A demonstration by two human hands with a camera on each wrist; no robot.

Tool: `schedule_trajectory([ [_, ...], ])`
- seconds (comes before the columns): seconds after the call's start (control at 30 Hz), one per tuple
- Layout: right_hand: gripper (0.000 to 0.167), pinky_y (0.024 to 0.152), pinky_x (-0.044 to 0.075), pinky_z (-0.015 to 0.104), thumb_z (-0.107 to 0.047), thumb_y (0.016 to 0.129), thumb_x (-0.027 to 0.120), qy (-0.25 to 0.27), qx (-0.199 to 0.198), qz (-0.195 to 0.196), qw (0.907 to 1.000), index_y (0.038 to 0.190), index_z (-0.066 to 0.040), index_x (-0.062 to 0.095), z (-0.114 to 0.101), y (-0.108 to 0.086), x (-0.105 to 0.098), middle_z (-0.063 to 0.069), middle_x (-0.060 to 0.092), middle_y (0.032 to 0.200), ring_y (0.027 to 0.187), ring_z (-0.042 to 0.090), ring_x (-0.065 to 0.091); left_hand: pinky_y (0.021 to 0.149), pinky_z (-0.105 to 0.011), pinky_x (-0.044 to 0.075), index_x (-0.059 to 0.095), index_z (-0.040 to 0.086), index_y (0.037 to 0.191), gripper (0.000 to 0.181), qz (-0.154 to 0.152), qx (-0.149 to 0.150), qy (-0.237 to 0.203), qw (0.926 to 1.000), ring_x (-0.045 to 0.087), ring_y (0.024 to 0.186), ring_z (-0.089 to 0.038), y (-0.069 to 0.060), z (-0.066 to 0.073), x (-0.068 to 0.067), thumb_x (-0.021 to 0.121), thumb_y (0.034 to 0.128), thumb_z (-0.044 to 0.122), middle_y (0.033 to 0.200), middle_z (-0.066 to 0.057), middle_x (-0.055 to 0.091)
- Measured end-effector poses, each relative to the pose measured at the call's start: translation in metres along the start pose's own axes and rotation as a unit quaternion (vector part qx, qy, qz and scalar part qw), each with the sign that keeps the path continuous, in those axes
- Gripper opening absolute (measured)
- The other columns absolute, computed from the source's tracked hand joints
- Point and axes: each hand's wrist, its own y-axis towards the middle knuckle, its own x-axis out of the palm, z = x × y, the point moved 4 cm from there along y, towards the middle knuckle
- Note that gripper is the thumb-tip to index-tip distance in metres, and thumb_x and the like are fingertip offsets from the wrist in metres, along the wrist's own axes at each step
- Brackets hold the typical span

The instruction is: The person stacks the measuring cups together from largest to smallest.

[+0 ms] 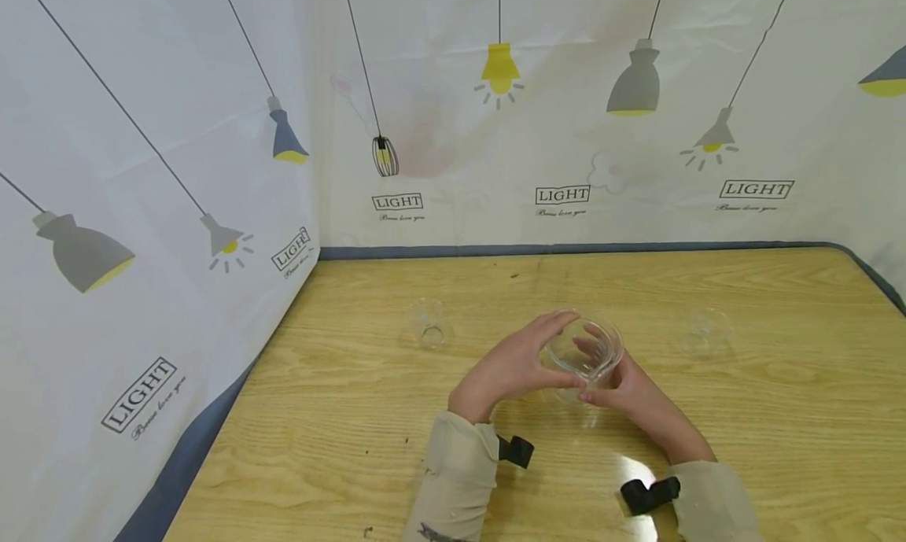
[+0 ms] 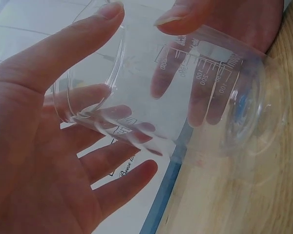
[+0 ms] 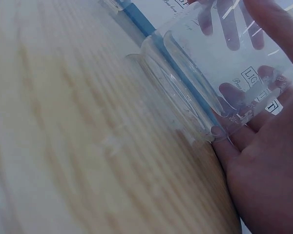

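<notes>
Between both hands is a clear glass beaker (image 1: 582, 355), its spouted rim facing up in the head view. White volume marks run along the beaker's wall (image 2: 180, 61) in the left wrist view. My left hand (image 1: 511, 366) holds it from the left near the rim, thumb on the near side and fingers on the far side. From the right, my right hand (image 1: 630, 388) grips the body lower down, with fingers seen through the glass. The base (image 3: 178, 92) is close to the tabletop; whether it touches, I cannot tell.
A small clear glass vessel (image 1: 428, 326) is on the wooden table (image 1: 340, 416) to the left, and another faint clear glass piece (image 1: 706, 331) is to the right. Behind the table hangs a white cloth (image 1: 453, 149) printed with lamps. Black straps (image 1: 517, 451) are around the wrists.
</notes>
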Motion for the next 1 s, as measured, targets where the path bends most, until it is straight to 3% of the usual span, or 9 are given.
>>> schedule_trajectory([
  [0.23, 0.088, 0.096, 0.029, 0.045, -0.009, 0.079, 0.067, -0.023, 0.002, -0.005, 0.9997, 0.142, -0.030, 0.011, 0.0012, -0.0004, -0.0005, 0.011, 0.027, 0.142, 0.128, 0.031, 0.026, 0.100, -0.039, 0.029, 0.019, 0.035, 0.141, 0.087, 0.000, -0.005, 0.010, 0.9999, 0.020, 0.130, -0.007, -0.0001, 0.0003, 0.0001, 0.062, 0.0691, 0.061, 0.144, 0.016, 0.017],
  [0.33, 0.088, 0.095, 0.027, 0.051, -0.010, 0.079, 0.068, -0.023, 0.006, -0.003, 0.9997, 0.142, -0.031, 0.011, 0.0013, -0.0003, -0.0004, 0.010, 0.028, 0.142, 0.128, 0.030, 0.026, 0.100, -0.039, 0.029, 0.020, 0.035, 0.141, 0.087, 0.002, -0.007, 0.008, 0.9999, 0.020, 0.130, -0.007, -0.0001, 0.0011, -0.0003, 0.062, 0.0690, 0.060, 0.144, 0.016, 0.018],
  [0.5, 0.087, 0.096, 0.029, 0.043, -0.008, 0.079, 0.067, -0.016, 0.004, -0.005, 0.9999, 0.142, -0.029, 0.012, 0.0012, 0.0002, -0.0001, 0.010, 0.028, 0.142, 0.128, 0.030, 0.026, 0.099, -0.038, 0.031, 0.020, 0.035, 0.140, 0.086, 0.000, -0.009, -0.001, 1.0000, 0.023, 0.129, -0.007, -0.0008, 0.0024, -0.0008, 0.063, 0.0694, 0.059, 0.143, 0.016, 0.019],
  [0.7, 0.087, 0.097, 0.028, 0.043, -0.006, 0.078, 0.067, -0.009, -0.003, -0.006, 0.9999, 0.142, -0.027, 0.013, 0.0001, 0.0000, 0.0004, 0.012, 0.028, 0.142, 0.128, 0.031, 0.026, 0.099, -0.038, 0.031, 0.021, 0.034, 0.141, 0.086, -0.003, -0.012, 0.000, 0.9999, 0.023, 0.129, -0.007, -0.0011, 0.0030, -0.0009, 0.063, 0.0696, 0.059, 0.143, 0.016, 0.019],
  [0.9, 0.087, 0.093, 0.031, 0.020, -0.004, 0.078, 0.066, 0.006, -0.007, -0.009, 0.9999, 0.142, -0.028, 0.012, 0.0008, 0.0007, 0.0004, 0.013, 0.027, 0.142, 0.129, 0.032, 0.024, 0.099, -0.039, 0.030, 0.019, 0.035, 0.141, 0.087, -0.006, -0.015, 0.010, 0.9998, 0.021, 0.130, -0.008, -0.0018, 0.0043, -0.0016, 0.062, 0.0697, 0.060, 0.144, 0.015, 0.018],
  [1.0, 0.086, 0.097, 0.029, 0.028, -0.007, 0.079, 0.067, -0.006, 0.002, -0.005, 1.0000, 0.142, -0.030, 0.013, 0.0017, 0.0000, -0.0001, 0.009, 0.028, 0.142, 0.129, 0.028, 0.025, 0.099, -0.039, 0.030, 0.019, 0.035, 0.141, 0.086, -0.006, -0.016, 0.015, 0.9998, 0.021, 0.130, -0.008, -0.0019, 0.0043, -0.0016, 0.062, 0.0700, 0.060, 0.144, 0.015, 0.018],
])
